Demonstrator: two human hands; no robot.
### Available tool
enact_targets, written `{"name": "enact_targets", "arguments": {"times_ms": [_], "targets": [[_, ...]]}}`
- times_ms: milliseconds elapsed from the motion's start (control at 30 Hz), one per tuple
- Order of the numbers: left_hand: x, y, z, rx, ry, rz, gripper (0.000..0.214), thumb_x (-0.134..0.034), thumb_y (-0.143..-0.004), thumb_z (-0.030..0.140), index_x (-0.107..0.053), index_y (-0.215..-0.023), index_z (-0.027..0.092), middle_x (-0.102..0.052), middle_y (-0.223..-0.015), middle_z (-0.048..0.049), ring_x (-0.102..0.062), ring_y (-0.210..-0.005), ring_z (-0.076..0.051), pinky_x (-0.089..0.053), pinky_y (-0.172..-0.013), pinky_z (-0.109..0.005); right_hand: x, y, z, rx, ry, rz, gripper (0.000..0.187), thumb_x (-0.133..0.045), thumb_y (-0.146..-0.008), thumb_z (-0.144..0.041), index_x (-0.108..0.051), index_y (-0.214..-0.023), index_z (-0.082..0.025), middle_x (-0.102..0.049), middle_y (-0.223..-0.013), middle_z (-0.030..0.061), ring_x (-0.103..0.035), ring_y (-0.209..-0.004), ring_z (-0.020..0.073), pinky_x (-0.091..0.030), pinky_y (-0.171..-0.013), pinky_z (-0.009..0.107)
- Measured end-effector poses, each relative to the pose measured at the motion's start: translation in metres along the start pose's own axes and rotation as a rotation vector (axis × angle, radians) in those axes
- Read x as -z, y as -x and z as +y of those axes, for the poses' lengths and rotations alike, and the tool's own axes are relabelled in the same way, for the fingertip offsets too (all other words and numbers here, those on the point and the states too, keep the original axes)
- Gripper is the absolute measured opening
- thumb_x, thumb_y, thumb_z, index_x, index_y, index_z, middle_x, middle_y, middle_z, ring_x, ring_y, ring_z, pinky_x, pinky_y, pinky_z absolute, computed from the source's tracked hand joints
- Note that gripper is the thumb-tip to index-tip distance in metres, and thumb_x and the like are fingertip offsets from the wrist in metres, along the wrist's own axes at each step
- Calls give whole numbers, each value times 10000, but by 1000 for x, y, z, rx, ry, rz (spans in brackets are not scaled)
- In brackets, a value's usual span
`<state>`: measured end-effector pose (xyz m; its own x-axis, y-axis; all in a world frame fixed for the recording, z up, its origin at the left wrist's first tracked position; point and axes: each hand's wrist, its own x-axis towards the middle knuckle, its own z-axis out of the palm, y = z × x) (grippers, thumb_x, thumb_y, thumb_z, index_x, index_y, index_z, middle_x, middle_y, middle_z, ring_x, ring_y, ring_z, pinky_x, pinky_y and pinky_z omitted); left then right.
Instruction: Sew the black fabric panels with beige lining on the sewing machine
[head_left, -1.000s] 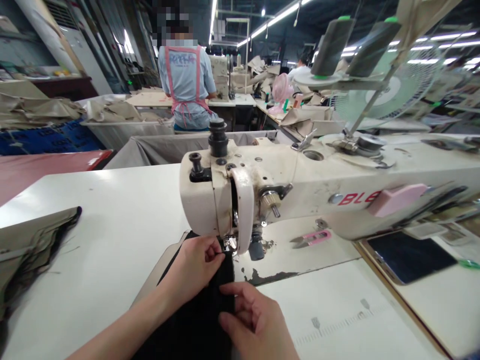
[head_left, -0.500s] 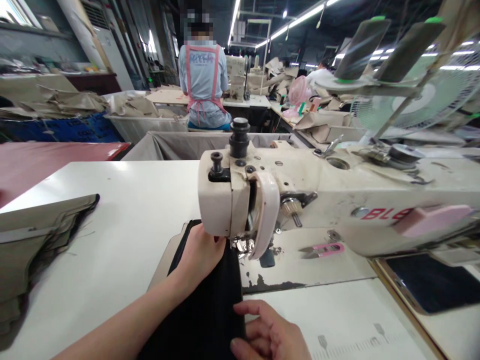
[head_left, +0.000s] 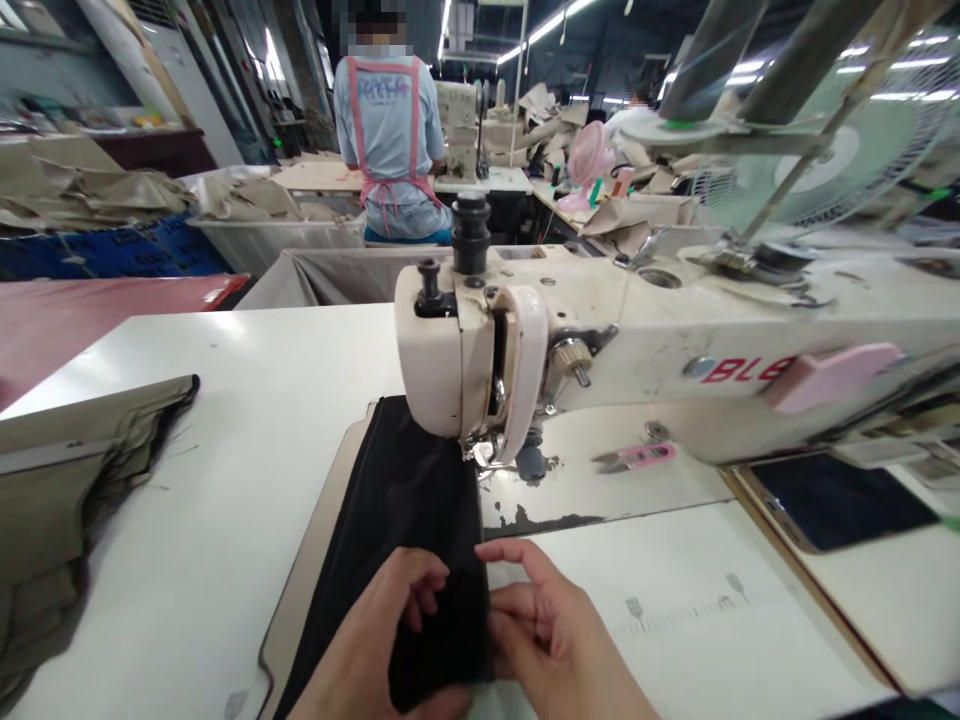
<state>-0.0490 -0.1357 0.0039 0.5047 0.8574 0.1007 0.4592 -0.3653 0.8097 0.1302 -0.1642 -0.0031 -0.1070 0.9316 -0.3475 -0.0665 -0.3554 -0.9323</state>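
Note:
A strip of black fabric (head_left: pixel 405 490) lies on the white table and runs under the head of a cream sewing machine (head_left: pixel 480 350). My left hand (head_left: pixel 382 640) grips the near end of the fabric from the left, fingers curled over it. My right hand (head_left: pixel 555 630) pinches the fabric's right edge, thumb and fingers pressed together. Both hands sit at the bottom of the view, well short of the presser foot (head_left: pixel 484 455).
Pink thread snips (head_left: pixel 637 458) lie on the machine bed. A phone (head_left: pixel 832 500) rests at the right. Khaki fabric pieces (head_left: pixel 67 480) are stacked at the left edge. A person in a pink apron (head_left: pixel 390 130) sits with their back to me beyond the table.
My left hand has pulled back from beside the needle to the near end of the fabric, next to my right hand. More black fabric now shows in front of the machine.

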Motion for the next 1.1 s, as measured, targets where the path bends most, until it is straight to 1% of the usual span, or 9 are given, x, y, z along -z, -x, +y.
{"name": "enact_targets", "arguments": {"times_ms": [167, 333, 433, 567, 733, 833, 933, 1000, 1100], "targets": [[12, -7, 0, 49, 61, -111, 274, -640, -742, 130, -518, -964, 232, -552, -944, -3, -548, -796, -128, -494, -716, -233, -4, 4, -7, 154, 199, 51, 374, -480, -822, -160, -432, -1191, -198, -445, -552, -83, -362, -486, 92, -256, -468, 203], [-2, 0, 12, 97, 28, 80, 560, -819, -502, 134, -527, -971, 225, -548, -903, 2, -537, -776, -167, -494, -700, -270, -12, 5, -6, 14, -93, 68, 586, -558, -707, -115, -373, -1260, -169, -548, -577, -76, -483, -506, 101, -367, -516, 215], [-2, 1, 10, 145, 81, 84, 375, -723, -638, 112, -551, -953, 223, -560, -895, -2, -554, -772, -153, -493, -697, -253, -13, 6, -2, -44, -241, 58, 580, -612, -662, -144, -454, -1220, -134, -601, -609, -46, -539, -529, 112, -436, -572, 253], [6, 0, 5, 80, 115, -32, 83, -601, -804, 198, -596, -885, 216, -577, -895, -16, -575, -778, -140, -496, -705, -240, -10, 7, -2, 13, -129, 74, 428, -602, -657, -107, -616, -1084, -129, -634, -650, -17, -567, -588, 111, -419, -589, 228], [-2, 4, 6, 142, 56, 70, 656, -841, -484, 151, -544, -1064, 228, -592, -896, 4, -581, -777, -171, -519, -719, -265, -9, 8, -6, -9, -232, -5, 376, -584, -679, -100, -658, -1044, -145, -652, -643, -16, -578, -584, 109, -432, -589, 218], [-2, 5, 6, 157, 43, 54, 413, -711, -653, 124, -559, -1024, 223, -608, -921, -6, -603, -816, -160, -526, -740, -249, -10, 8, -9, 76, -120, 7, 343, -545, -730, -111, -671, -1045, -156, -681, -706, 17, -626, -648, 146, -475, -662, 266], [5, 5, 8, 96, 14, 89, 56, -567, -832, 202, -585, -885, 204, -622, -884, -19, -620, -817, -144, -528, -700, -211, -11, 10, -12, 182, 82, 112, 380, -531, -730, -88, -663, -1077, -165, -690, -779, 38, -649, -734, 178, -493, -710, 293], [9, 5, 11, -34, -105, 182, 66, -530, -865, 181, -591, -848, 198, -626, -847, -23, -618, -793, -138, -522, -682, -204, -13, 13, -13, 111, 33, 105, 374, -560, -694, -86, -668, -1044, -160, -676, -752, 28, -641, -701, 174, -493, -644, 266], [8, 4, 17, -400, -331, 237, 167, -515, -859, 97, -623, -951, 185, -643, -836, -40, -604, -795, -149, -522, -715, -239, -17, 20, -14, -14, -185, -5, 191, -584, -712, -151, -693, -869, -144, -625, -654, 1, -589, -617, 139, -457, -592, 237]]}}
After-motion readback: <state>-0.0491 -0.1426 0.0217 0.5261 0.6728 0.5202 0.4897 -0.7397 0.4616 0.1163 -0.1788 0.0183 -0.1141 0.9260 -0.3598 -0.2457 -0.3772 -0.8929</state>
